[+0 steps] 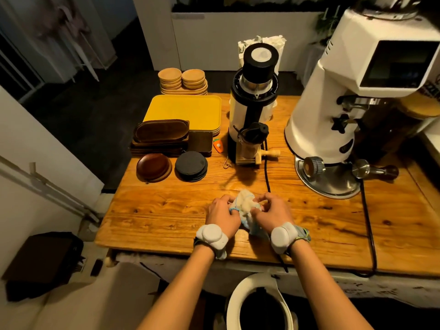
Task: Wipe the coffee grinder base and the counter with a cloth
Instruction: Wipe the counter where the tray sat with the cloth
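Observation:
A crumpled white cloth with blue edging (pixel 246 206) lies bunched on the wooden counter (pixel 154 217) near its front edge. My left hand (pixel 222 211) grips its left side and my right hand (pixel 273 210) grips its right side. A large white coffee grinder (pixel 333 91) stands at the right on a round shiny metal base (pixel 333 184). A smaller black-and-white grinder (pixel 252 103) stands behind the cloth, in the middle of the counter.
Black cables (pixel 266 172) run across the counter toward the front edge. At the left are a yellow tray (pixel 185 113), dark wooden trays (pixel 162 136), stacked wooden coasters (pixel 183 82), dark coasters (pixel 191 165). A tamper (pixel 376 171) lies by the metal base. A white bin (pixel 259 303) stands below.

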Demonstrator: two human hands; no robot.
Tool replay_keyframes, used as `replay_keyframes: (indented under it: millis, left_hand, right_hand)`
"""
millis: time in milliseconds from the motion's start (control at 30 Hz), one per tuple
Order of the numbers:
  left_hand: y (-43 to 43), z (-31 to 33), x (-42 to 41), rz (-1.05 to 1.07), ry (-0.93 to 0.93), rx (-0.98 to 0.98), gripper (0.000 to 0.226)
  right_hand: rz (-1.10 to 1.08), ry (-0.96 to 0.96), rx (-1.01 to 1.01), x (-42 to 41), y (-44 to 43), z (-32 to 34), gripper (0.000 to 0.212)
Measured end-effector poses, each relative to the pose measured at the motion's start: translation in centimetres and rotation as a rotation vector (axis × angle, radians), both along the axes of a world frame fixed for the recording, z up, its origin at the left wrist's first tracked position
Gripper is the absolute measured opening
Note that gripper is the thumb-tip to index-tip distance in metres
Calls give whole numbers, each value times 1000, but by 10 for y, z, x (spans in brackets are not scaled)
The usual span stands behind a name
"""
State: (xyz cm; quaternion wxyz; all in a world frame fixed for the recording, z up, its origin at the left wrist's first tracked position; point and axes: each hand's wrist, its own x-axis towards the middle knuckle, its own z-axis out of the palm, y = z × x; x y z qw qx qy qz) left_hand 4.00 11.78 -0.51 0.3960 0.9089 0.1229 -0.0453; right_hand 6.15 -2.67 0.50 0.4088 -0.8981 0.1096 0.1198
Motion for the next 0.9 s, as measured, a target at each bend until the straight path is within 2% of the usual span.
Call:
replay_keyframes:
  millis: [133,233,333,433,533,900]
  left_hand:
    - [20,9,-14,-55,93,76,40]
    - [29,9,-26,-70,121,167,51]
    - [29,0,-29,-76,50,222,55]
    - [22,-13,-27,-115,24,118,48]
    - [16,-25,-20,-48,-1,46,42]
    - [36,-31,54,39,-117,118,42]
  right_hand:
    - [236,143,12,-12,6,-1,41]
    - [346,103,-27,-18,19,-11,57]
    - [404,68,-87,-21,30,-14,68]
    - [438,13,-86,-17,34,-16,68]
    - [450,-6,-78,-7,35,-20,70]
    - [391,-126,-26,63,61,-36,71]
